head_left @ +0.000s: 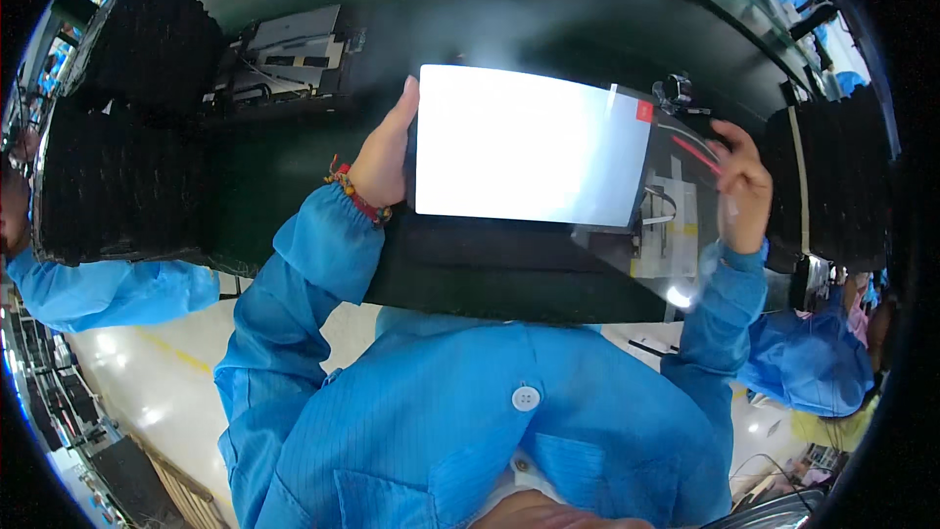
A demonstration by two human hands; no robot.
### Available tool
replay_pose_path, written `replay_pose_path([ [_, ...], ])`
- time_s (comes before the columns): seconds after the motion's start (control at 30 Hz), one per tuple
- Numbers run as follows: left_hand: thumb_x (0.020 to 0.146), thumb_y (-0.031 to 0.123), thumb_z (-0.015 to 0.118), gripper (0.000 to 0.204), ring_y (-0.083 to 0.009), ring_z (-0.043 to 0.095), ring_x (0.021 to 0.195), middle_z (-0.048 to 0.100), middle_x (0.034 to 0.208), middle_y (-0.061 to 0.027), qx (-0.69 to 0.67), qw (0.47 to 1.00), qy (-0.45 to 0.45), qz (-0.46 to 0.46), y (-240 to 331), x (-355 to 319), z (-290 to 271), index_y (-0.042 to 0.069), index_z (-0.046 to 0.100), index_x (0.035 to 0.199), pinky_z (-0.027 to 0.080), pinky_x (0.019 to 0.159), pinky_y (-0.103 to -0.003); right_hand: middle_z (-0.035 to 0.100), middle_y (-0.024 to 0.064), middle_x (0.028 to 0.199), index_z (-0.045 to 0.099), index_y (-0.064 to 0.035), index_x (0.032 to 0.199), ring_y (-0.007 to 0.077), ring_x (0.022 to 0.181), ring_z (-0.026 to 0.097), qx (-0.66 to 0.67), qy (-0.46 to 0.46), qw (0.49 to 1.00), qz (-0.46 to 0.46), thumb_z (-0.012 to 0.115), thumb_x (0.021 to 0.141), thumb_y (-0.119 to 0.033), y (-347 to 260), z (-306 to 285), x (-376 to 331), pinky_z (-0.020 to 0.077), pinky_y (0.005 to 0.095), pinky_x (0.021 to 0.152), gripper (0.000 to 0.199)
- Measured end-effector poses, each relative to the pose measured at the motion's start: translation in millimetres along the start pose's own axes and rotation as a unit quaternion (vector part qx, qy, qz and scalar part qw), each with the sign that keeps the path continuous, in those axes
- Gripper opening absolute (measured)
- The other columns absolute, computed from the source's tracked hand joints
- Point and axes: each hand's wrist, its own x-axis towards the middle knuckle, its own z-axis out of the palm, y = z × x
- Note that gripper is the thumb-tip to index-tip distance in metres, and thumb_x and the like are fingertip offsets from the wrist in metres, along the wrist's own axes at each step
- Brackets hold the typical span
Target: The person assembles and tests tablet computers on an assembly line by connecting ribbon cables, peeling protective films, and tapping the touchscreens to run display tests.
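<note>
A screen panel (529, 147) glows bright white above the dark table, with a small red tab (643, 111) near its upper right corner. My left hand (387, 157) grips the panel's left edge, thumb along the upper side. To the right of the panel is my right hand (744, 176), its fingers curled in. A thin red strip (695, 154) ends at its fingertips, and a clear film (627, 260) with a bright glare spreads below it. The film's edge seems to be in those fingers. Beneath the film lies a pale board with a cable (669, 220), partly covered.
Tall stacks of black trays stand at the left (117, 176) and right (842, 186). An opened device with exposed parts (294, 49) lies at the back left. A small black clip-like object (676, 91) sits behind the panel. Other people in blue work at both sides.
</note>
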Motion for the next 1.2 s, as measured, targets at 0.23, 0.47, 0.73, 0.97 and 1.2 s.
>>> replay_pose_path([
  [0.23,0.093,0.056,0.027,0.064,-0.0261,0.050,0.114,0.049,0.127,-0.0147,-0.012,0.997,0.072,-0.012,-2.4,0.2,-2.4,0.007,0.038,0.133,0.042,0.094,-0.040,0.051,0.0118,0.111,0.048,-0.0068,0.064,0.0154,0.088,0.047,0.087,0.054,0.993,0.055,0.046,0.085,0.007,14.6,-25.3,-37.0,0.0387,0.0305,0.083,0.025],
  [0.47,0.093,0.055,0.027,0.063,-0.0265,0.053,0.111,0.052,0.124,-0.0144,-0.013,0.998,0.058,0.001,-1.7,0.4,-3.6,0.006,0.042,0.129,0.044,0.091,-0.040,0.051,0.0096,0.097,0.050,-0.0071,0.064,0.0139,0.075,0.042,0.196,0.011,0.975,0.099,0.045,0.072,0.008,-2.5,-0.6,-55.5,0.0339,0.0250,0.068,0.018],
  [0.73,0.081,0.040,0.064,0.070,-0.0301,0.047,0.116,0.048,0.123,-0.0180,0.123,0.992,0.036,-0.002,-6.1,-1.7,-9.0,0.005,0.033,0.133,0.038,0.097,-0.042,0.052,0.0082,0.093,0.056,-0.0061,0.067,0.0140,0.080,0.048,0.084,-0.048,0.994,0.059,0.053,0.071,0.011,-33.1,34.1,-44.8,0.0378,0.0248,0.070,0.018],
  [0.97,0.090,0.053,0.040,0.063,-0.0273,0.049,0.114,0.048,0.127,-0.0147,0.017,0.999,0.046,-0.007,-5.2,2.0,-3.5,0.006,0.039,0.131,0.041,0.094,-0.040,0.060,0.0082,0.086,0.062,-0.0038,0.093,0.0159,0.073,0.056,-0.094,-0.088,0.991,-0.020,0.057,0.073,0.007,-63.1,73.7,-54.1,0.0437,0.0247,0.064,0.023],
  [1.2,0.091,0.058,0.031,0.066,-0.0236,0.052,0.110,0.052,0.124,-0.0107,-0.089,0.995,0.035,-0.001,-4.3,0.6,-11.5,0.006,0.043,0.129,0.042,0.093,-0.037,0.062,0.0038,0.093,0.061,-0.0122,0.098,0.0208,0.066,0.060,-0.234,-0.303,0.896,-0.225,0.062,0.071,-0.011,-81.0,144.1,-58.2,0.0451,0.0332,0.055,0.028],
])
